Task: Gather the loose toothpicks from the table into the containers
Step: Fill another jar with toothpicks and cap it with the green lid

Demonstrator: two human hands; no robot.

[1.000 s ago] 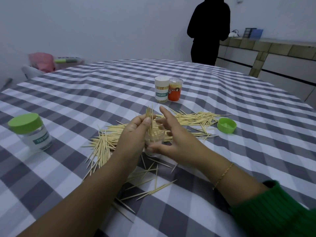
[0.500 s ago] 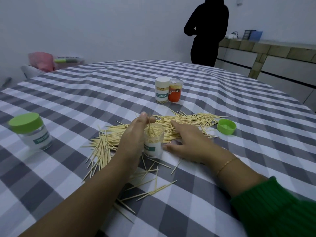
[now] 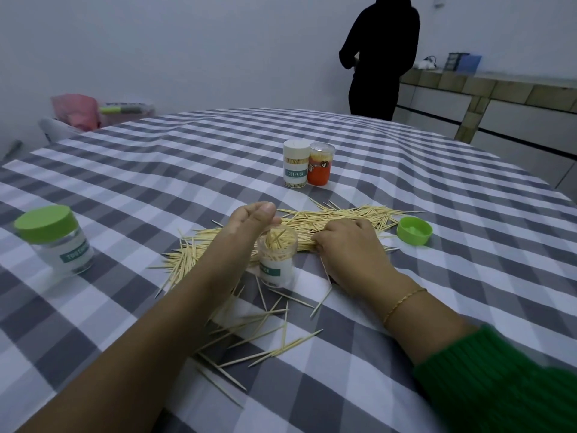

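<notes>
An open clear toothpick jar (image 3: 277, 257) stands upright mid-table, partly filled with toothpicks. My left hand (image 3: 248, 225) is curled around its rim and far side, thumb over the mouth. Just right of the jar, my right hand (image 3: 348, 245) presses down on the loose toothpick pile (image 3: 331, 218), its fingers curled over some sticks. More loose toothpicks (image 3: 265, 326) lie scattered in front of the jar and to its left (image 3: 187, 257). The jar's green lid (image 3: 414, 230) lies upturned at the right end of the pile.
A closed green-lidded jar (image 3: 54, 239) stands at the left. A white toothpick tub (image 3: 295, 164) and an orange one (image 3: 320, 164) stand together farther back. A person in black (image 3: 379, 57) stands beyond the checked table (image 3: 156, 170), beside a counter (image 3: 499, 98).
My right hand let go of the jar and moved right onto the pile. My left hand lowered its bundle of toothpicks into the jar and now rests at its rim.
</notes>
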